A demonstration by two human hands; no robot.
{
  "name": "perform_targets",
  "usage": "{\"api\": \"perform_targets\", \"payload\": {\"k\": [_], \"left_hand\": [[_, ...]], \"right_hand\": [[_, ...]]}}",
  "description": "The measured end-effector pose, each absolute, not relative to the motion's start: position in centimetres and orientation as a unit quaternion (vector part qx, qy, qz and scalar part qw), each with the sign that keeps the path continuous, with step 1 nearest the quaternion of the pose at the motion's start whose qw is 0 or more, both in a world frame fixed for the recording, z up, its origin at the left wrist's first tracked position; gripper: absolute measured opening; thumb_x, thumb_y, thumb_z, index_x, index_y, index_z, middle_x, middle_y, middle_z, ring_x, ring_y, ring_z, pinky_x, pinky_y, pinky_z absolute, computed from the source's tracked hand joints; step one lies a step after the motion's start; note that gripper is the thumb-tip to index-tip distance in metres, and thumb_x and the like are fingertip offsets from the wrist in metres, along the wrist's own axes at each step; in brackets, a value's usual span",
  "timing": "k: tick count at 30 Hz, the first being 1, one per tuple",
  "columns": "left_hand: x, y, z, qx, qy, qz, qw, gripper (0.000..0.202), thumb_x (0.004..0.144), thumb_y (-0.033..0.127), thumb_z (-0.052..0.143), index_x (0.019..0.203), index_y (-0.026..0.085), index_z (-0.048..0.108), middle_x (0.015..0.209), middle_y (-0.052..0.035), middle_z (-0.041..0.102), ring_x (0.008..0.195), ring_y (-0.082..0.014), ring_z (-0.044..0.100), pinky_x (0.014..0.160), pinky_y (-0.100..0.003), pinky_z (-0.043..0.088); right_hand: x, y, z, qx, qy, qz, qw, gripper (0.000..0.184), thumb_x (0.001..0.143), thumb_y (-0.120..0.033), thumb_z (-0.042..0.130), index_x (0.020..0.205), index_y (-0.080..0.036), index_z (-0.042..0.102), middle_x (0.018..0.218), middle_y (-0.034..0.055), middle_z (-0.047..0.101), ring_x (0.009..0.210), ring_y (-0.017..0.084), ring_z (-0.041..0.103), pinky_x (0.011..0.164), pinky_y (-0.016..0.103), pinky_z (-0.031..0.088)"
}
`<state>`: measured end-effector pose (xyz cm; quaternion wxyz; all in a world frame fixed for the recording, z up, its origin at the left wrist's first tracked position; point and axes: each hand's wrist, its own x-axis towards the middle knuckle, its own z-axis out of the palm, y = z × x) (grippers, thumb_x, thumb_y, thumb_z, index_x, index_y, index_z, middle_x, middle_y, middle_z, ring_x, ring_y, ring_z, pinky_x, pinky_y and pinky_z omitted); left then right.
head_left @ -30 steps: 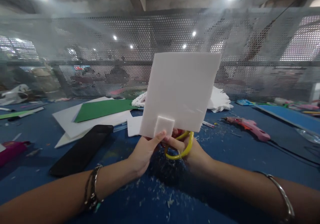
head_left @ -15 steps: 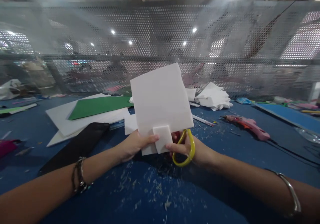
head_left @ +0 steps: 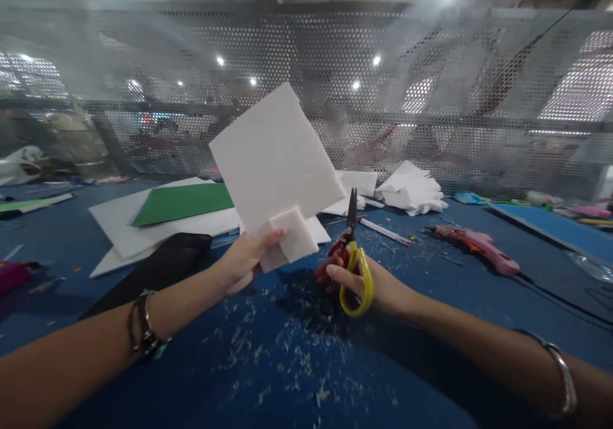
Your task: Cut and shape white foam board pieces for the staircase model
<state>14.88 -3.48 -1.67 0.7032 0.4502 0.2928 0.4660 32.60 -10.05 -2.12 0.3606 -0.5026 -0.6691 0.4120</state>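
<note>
Left hand [head_left: 244, 260] grips the white foam sheet [head_left: 272, 154] by its lower corner. The thumb lies across the small foam block [head_left: 294, 234] stuck there and the fingers are closed behind. The sheet is held up off the table [head_left: 143, 378], above its near middle, tilted so its top leans left.

Right hand [head_left: 368, 282] holds the scissors [head_left: 353, 256]. Fingers are through the yellow loop, the red loop sits behind, and the hand is closed round the handles. The blades look shut and point straight up.

Key relation: the sheet lies left of and above the scissors, apart, with a clear gap between the block's right edge and the blade tips. The scissors' long axis is upright and roughly parallel to the sheet's right edge. The left hand has the sheet; the right is just beside it, not touching.

Against the earlier frames, the hands have separated. Half a second back the right fingertips were on the block and the blades were hidden behind the sheet. Now the right hand is off it and the blades are in plain view. The sheet has rotated further left; a second ago it faced the camera square-on.

Around them:
- Foam crumbs [head_left: 287, 346] lie on the table under the hands.
- A black case [head_left: 158, 266] sits left of the left wrist.
- A green sheet [head_left: 184, 202] lies on white boards toward the far left.
- A pen [head_left: 385, 231] and a pink glue gun [head_left: 479, 247] are to the right.
- A pile of foam offcuts [head_left: 412, 189] sits near the far edge by the mesh screen [head_left: 431, 65].
</note>
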Motion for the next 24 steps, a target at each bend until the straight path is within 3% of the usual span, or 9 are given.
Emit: {"api": "perform_targets", "payload": {"k": [4, 7, 13, 17, 24], "left_hand": [[14.5, -3.5, -0.7, 0.418, 0.294, 0.472, 0.718, 0.047, 0.046, 0.028, 0.077, 0.087, 0.015, 0.059, 0.069, -0.0030, 0.066, 0.063, -0.0169, 0.060, 0.056, -0.023, 0.050], [14.4, -3.8, -0.4, 0.417, 0.273, 0.471, 0.728, 0.045, 0.047, 0.028, 0.077, 0.085, 0.014, 0.059, 0.066, -0.0031, 0.065, 0.059, -0.0159, 0.060, 0.057, -0.024, 0.050], [14.8, -4.3, -0.8, 0.438, 0.271, 0.456, 0.725, 0.053, 0.047, 0.027, 0.076, 0.095, 0.014, 0.058, 0.075, -0.0057, 0.067, 0.073, -0.0216, 0.061, 0.065, -0.028, 0.050], [15.1, -4.8, -1.1, 0.448, 0.268, 0.455, 0.722, 0.053, 0.050, 0.025, 0.075, 0.099, 0.014, 0.058, 0.089, -0.0084, 0.066, 0.083, -0.0235, 0.060, 0.071, -0.028, 0.049], [15.2, -4.9, -1.5, 0.496, 0.239, 0.460, 0.697, 0.056, 0.055, 0.027, 0.073, 0.107, 0.017, 0.055, 0.097, -0.0079, 0.064, 0.090, -0.0245, 0.058, 0.070, -0.027, 0.048]], "right_hand": [[33.4, -10.3, -1.4, -0.531, -0.742, 0.287, 0.293, 0.046, 0.067, -0.050, 0.054, 0.096, -0.016, 0.045, 0.095, 0.0117, 0.053, 0.087, 0.025, 0.050, 0.077, 0.044, 0.039], [33.6, -10.7, -0.9, -0.539, -0.757, 0.264, 0.258, 0.050, 0.066, -0.053, 0.053, 0.099, -0.017, 0.044, 0.097, 0.0131, 0.052, 0.090, 0.029, 0.049, 0.077, 0.047, 0.038], [32.7, -11.4, -0.6, -0.520, -0.771, 0.239, 0.278, 0.043, 0.066, -0.048, 0.056, 0.095, -0.017, 0.048, 0.090, 0.0120, 0.055, 0.079, 0.025, 0.050, 0.069, 0.042, 0.041], [32.1, -11.8, -0.7, -0.519, -0.774, 0.247, 0.264, 0.051, 0.067, -0.050, 0.053, 0.103, -0.015, 0.046, 0.094, 0.0128, 0.054, 0.081, 0.025, 0.050, 0.069, 0.041, 0.040], [31.9, -12.0, -0.8, -0.502, -0.767, 0.233, 0.324, 0.044, 0.071, -0.048, 0.051, 0.101, -0.017, 0.052, 0.081, 0.0079, 0.057, 0.069, 0.020, 0.050, 0.062, 0.033, 0.042]]}}
